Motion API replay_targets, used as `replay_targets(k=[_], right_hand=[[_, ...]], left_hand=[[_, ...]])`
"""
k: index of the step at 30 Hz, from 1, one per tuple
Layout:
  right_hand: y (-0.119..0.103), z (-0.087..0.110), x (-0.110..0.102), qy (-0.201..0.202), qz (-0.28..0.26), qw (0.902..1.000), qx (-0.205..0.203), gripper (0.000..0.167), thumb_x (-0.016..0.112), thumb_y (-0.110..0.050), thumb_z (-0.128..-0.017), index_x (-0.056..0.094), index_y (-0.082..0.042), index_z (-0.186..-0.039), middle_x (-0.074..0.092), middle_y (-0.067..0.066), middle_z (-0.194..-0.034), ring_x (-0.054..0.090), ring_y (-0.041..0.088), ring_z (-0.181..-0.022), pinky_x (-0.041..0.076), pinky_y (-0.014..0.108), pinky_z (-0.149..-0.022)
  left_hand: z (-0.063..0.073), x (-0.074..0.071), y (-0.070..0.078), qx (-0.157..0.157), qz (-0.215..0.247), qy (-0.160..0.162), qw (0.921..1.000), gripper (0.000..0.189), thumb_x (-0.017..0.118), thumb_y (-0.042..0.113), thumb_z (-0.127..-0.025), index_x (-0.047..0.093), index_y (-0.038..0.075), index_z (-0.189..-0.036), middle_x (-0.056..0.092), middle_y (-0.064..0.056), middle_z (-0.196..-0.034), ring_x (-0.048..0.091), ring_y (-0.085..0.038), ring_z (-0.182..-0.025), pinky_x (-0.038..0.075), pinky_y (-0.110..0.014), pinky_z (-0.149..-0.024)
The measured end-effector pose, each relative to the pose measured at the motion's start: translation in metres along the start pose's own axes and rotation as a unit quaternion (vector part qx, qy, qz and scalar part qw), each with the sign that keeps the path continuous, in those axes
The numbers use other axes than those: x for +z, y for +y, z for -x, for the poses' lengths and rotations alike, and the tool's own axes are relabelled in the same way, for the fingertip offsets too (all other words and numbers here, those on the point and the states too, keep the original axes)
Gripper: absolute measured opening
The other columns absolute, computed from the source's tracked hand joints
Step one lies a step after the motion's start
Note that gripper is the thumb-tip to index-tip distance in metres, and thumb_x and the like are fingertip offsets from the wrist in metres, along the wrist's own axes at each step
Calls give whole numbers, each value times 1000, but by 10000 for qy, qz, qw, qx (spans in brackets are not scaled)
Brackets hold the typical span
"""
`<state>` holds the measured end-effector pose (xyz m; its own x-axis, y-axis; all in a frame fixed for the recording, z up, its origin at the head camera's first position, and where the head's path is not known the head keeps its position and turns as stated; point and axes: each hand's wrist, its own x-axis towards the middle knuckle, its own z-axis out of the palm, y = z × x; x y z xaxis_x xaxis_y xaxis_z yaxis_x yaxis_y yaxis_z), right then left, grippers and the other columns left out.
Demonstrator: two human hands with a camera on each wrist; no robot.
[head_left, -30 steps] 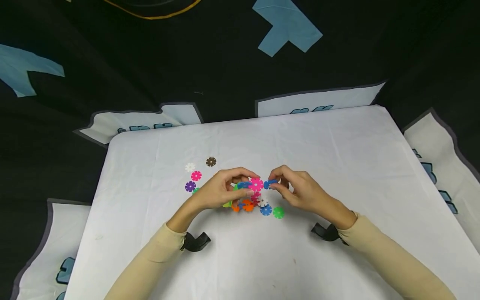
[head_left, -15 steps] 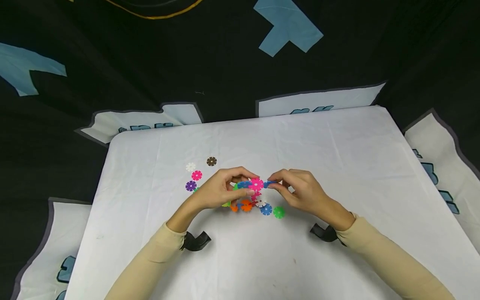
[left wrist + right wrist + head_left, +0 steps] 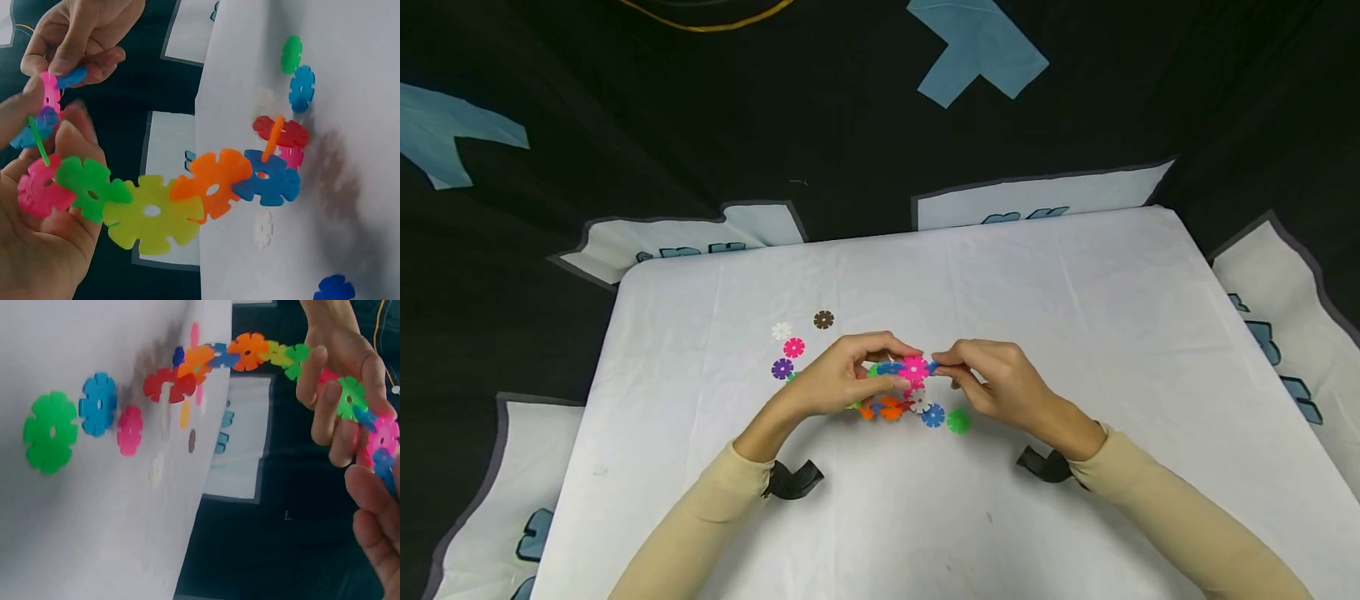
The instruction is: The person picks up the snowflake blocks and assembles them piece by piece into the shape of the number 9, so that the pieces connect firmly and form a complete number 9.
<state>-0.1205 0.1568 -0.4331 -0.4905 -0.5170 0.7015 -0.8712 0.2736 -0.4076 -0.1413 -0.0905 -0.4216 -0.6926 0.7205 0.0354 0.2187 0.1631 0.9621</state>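
Note:
A chain of interlocking notched plastic discs, among them a yellow disc (image 3: pixel 153 234), an orange disc (image 3: pixel 220 172) and a green disc (image 3: pixel 84 181), hangs from my left hand (image 3: pixel 835 379). That hand pinches a pink disc (image 3: pixel 914 368) at the chain's upper end between thumb and fingers. My right hand (image 3: pixel 1003 379) pinches a blue disc (image 3: pixel 74 77) edge-on against the pink one. In the right wrist view the blue disc (image 3: pixel 384 470) meets the pink disc's rim; how deep their notches sit is unclear. A red disc (image 3: pixel 169 386) and a white disc seen edge-on (image 3: pixel 165 412) are at the chain's lower end.
Loose discs lie on the white table (image 3: pixel 1075 308): a green disc (image 3: pixel 958 421) and a blue disc (image 3: pixel 933 415) near the chain, and brown (image 3: pixel 823 320), pink (image 3: pixel 793 347), purple (image 3: pixel 782 368) and white discs (image 3: pixel 782 332) beyond the left hand.
My right hand has shifted slightly left, bringing the blue disc against the pink disc's edge. The left hand stays nearly in place; the chain's low end has swung a little left.

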Motion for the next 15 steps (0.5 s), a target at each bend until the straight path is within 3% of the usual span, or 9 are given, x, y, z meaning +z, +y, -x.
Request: replay_targets(k=[1,4,7,12,15], right_hand=[[0,0,0,43,-60,10000,-16,5,67,-2,-90,63,1,-90,74,10,-79,64,10,-54,51,14,-55],[0,1,3,187,-33,9997,-124,21,68,18,-77,62,1,-87,74,10,-77,65,10,-54,52,15,-54],[1,2,6,367,123,9988,-290,28,64,24,-69,62,0,-84,73,10,-74,64,10,-53,49,15,-51],[0,2,10,563,172,9977,-336,28,62,24,-68,63,1,-84,71,10,-69,65,12,-52,50,18,-50],[-2,4,11,506,-1,9986,-179,22,63,22,-74,63,2,-84,71,11,-70,66,12,-52,52,18,-52]], left_hand=[[0,0,0,-29,23,2,10000,33,70,6,-89,65,6,-122,69,-12,-109,65,-30,-77,55,-30,-59],[0,2,-1,-174,84,38,9998,35,70,7,-89,64,5,-123,71,-14,-110,67,-36,-74,57,-32,-58],[0,4,0,-315,186,84,9993,36,70,7,-90,64,5,-125,71,-13,-110,67,-42,-76,57,-36,-58],[0,7,0,-377,269,92,9989,35,68,9,-92,63,7,-127,72,-13,-110,67,-45,-75,56,-41,-54],[0,8,-1,-304,205,50,9993,34,66,8,-93,63,6,-126,71,-13,-111,66,-45,-73,55,-39,-53]])
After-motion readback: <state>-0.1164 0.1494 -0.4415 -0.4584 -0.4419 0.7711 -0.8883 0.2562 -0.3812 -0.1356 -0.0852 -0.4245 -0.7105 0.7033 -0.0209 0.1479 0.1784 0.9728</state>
